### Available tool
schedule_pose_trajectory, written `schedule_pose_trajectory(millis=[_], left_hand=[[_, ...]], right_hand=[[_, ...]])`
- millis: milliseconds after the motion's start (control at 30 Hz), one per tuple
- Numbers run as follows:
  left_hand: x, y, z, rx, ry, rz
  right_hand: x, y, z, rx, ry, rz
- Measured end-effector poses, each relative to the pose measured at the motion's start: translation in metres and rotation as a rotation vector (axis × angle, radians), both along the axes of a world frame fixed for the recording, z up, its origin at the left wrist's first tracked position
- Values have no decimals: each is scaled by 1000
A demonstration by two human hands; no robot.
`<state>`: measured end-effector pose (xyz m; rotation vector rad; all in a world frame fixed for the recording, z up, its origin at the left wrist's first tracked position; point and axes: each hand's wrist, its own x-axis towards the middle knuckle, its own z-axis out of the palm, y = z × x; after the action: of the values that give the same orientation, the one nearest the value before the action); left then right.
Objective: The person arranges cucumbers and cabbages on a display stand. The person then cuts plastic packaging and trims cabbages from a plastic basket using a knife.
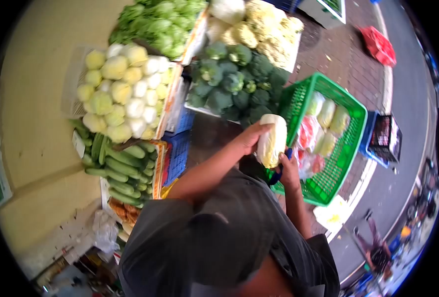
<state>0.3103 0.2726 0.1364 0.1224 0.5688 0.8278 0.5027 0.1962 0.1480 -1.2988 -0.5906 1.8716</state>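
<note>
A pale napa cabbage (272,140) is held upright between my hands. My left hand (253,137) grips its left side near the top. My right hand (289,170) is at its lower right, with its fingers closed round a dark blue handled tool (279,173) whose blade I cannot make out. Just right of the hands, a green plastic basket (350,99) holds several wrapped cabbages (326,114) and red-and-white plastic bags (307,132). Broccoli (239,79) lies in a box beyond my left hand.
To the left are stacked napa cabbages (123,91), cucumbers (123,163) and lettuce (160,24). Cauliflower (266,29) stands at the top. A blue crate (177,157) is beside my left arm. A black box (385,138), a red bag (379,45) and a person (378,255) are toward the road.
</note>
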Motion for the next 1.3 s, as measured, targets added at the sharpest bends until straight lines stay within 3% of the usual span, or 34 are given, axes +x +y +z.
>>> schedule_pose_trajectory(millis=[267,367,433,633,700,733,800,867,967,1000,1067,1133,1167,1233,1300], left_hand=[[-127,-28,26,-44,114,411],[-195,-53,48,-36,210,702],[-237,-70,88,-98,343,935],[-384,-121,134,-253,920,1262],[-428,-131,138,-186,904,1336],[-448,-134,142,-197,930,1305],[-488,-137,131,-267,976,1309],[-524,-133,112,-337,1015,1308],[-554,-127,87,-532,1141,1044],[-573,-134,60,-568,983,1020],[-578,-134,54,-415,883,1156],[-575,-137,53,-368,830,1227],[-581,-141,35,-270,869,1265],[-589,-143,12,-344,1054,1278],[-572,-137,32,-346,1077,1318]], right_hand=[[-46,37,-6,95,-341,294],[-64,52,-4,75,-465,405],[-77,61,-2,96,-598,506],[-104,75,-32,60,-629,626],[-117,74,-36,55,-627,612],[-123,74,-34,27,-664,626],[-116,71,-57,266,-773,778],[-88,77,-114,1001,-1340,1328],[-73,72,-144,1009,-1276,1268],[-67,69,-154,1029,-1271,1244],[-63,63,-170,1119,-1303,1172],[-64,57,-171,1047,-1311,1163],[-66,55,-166,1016,-1315,1161],[-89,55,-138,977,-1350,1276],[-102,57,-123,1069,-1377,1317]])
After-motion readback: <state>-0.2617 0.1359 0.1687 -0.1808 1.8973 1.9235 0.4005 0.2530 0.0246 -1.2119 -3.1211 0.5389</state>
